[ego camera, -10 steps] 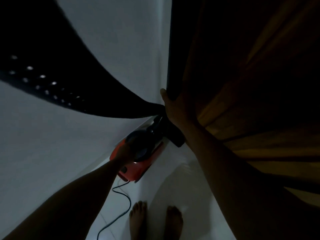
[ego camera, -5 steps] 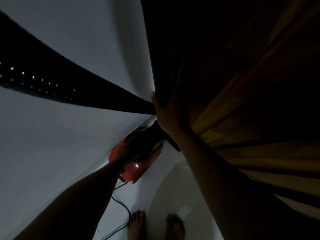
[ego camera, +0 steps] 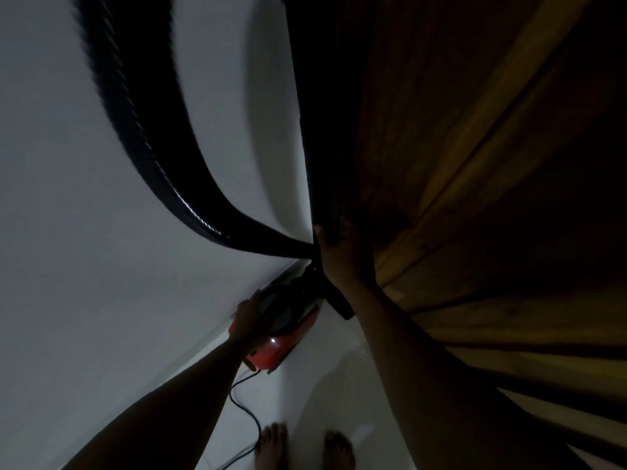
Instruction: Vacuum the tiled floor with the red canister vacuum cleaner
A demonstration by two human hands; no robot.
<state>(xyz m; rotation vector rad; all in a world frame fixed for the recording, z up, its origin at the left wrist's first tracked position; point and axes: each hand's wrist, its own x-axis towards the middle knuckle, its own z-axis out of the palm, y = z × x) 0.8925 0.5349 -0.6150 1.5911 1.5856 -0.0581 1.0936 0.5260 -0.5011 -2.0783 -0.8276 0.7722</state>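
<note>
The scene is very dim. The red canister vacuum (ego camera: pixel 278 347) hangs low at centre, close to the white wall, a small light glowing on its body. My left hand (ego camera: pixel 249 317) grips its dark top. The black ribbed hose (ego camera: pixel 152 157) curves from the top left down to my right hand (ego camera: pixel 342 256). That hand grips the dark upright wand (ego camera: pixel 305 130) at the curtain's edge. The wand's lower end (ego camera: pixel 339 305) pokes out below my wrist. Pale tiled floor (ego camera: pixel 322 385) shows beneath.
An orange-brown curtain (ego camera: pixel 475 164) fills the right side. A white wall (ego camera: pixel 68 266) covers the left. The vacuum's black cord (ego camera: pixel 247 412) trails down to the floor by my bare feet (ego camera: pixel 274 446).
The hose has swung from lying across the left side to rising steeply toward the top. Both hands keep their holds, and the vacuum stays by the wall.
</note>
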